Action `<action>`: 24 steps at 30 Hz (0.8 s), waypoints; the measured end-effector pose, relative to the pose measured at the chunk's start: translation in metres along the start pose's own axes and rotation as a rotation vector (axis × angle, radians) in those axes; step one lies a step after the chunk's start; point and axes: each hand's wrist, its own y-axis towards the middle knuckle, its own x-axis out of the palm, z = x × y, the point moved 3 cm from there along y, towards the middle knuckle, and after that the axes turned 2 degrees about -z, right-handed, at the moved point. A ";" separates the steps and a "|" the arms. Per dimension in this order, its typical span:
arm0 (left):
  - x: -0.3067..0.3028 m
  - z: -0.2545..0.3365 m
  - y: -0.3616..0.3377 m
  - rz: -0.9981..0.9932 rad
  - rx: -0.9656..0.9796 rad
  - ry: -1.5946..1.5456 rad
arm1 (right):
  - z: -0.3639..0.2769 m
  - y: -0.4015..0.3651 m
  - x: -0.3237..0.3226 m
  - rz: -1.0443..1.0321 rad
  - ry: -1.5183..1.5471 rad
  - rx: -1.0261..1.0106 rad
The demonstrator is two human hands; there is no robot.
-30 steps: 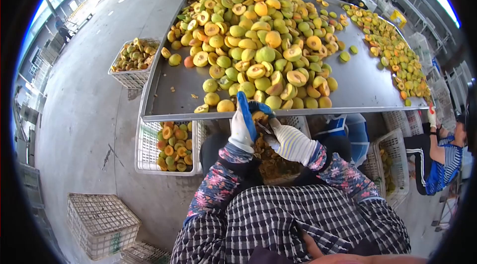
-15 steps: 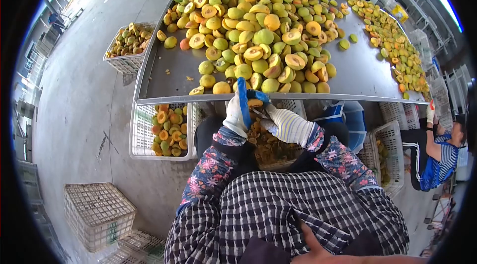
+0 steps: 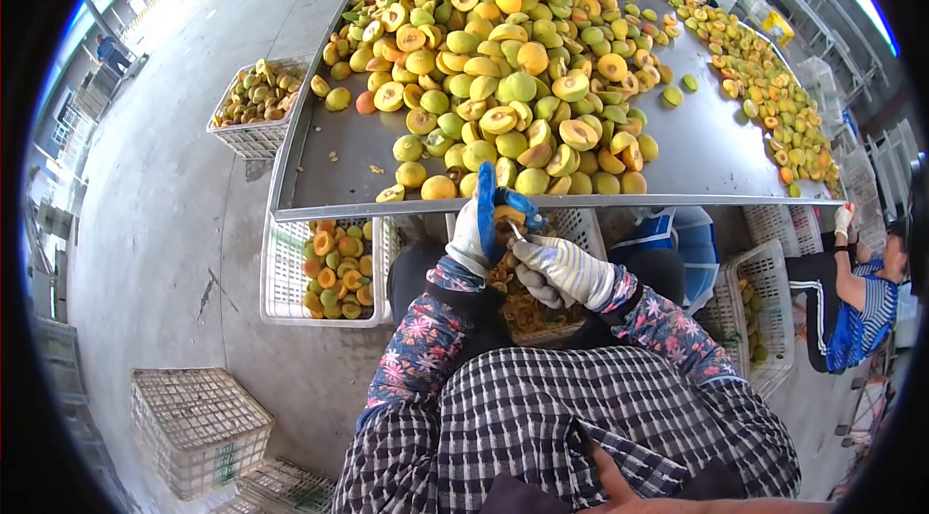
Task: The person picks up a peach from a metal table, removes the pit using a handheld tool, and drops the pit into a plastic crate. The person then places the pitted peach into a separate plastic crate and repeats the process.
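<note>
Just below the near edge of the table, the left hand (image 3: 476,228), in a white and blue glove, is closed around a yellow fruit (image 3: 507,215), the fingers curled over its top so that only part of it shows. The right hand (image 3: 563,267), in a striped glove, is clenched on a small knife (image 3: 514,231), of which only a thin metal tip can be seen. That tip meets the fruit, and the two hands touch.

Directly under them sits a white crate (image 3: 579,224) part-filled with dark brown stones and scraps. To the left on the floor, another crate (image 3: 281,274) holds cut halves, orange side up. Above, the steel table (image 3: 706,161) carries a big heap (image 3: 503,59) of whole and halved fruit, the nearest pieces just beside the left hand. A co-worker (image 3: 856,296) sits at the right.

The step in hand looks like cutting or stoning the held fruit over the scrap crate. The next move would call for a firm left grip while the tip works around the stone, with the blade kept clear of the gloved fingers.
</note>
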 end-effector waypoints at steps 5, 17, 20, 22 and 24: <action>0.020 0.017 -0.013 -0.033 0.233 0.216 | 0.001 -0.006 -0.004 -0.135 0.278 0.017; -0.064 0.058 -0.034 0.551 0.008 0.179 | 0.013 -0.038 -0.043 0.269 -0.702 -0.068; -0.131 0.094 -0.070 0.830 0.151 0.755 | 0.032 -0.046 -0.061 0.381 -1.251 -0.160; -0.150 0.117 -0.092 1.005 0.112 1.329 | 0.038 -0.049 -0.066 0.457 -1.353 -0.134; -0.163 0.128 -0.101 1.003 0.056 1.542 | 0.041 -0.049 -0.067 0.521 -1.392 -0.212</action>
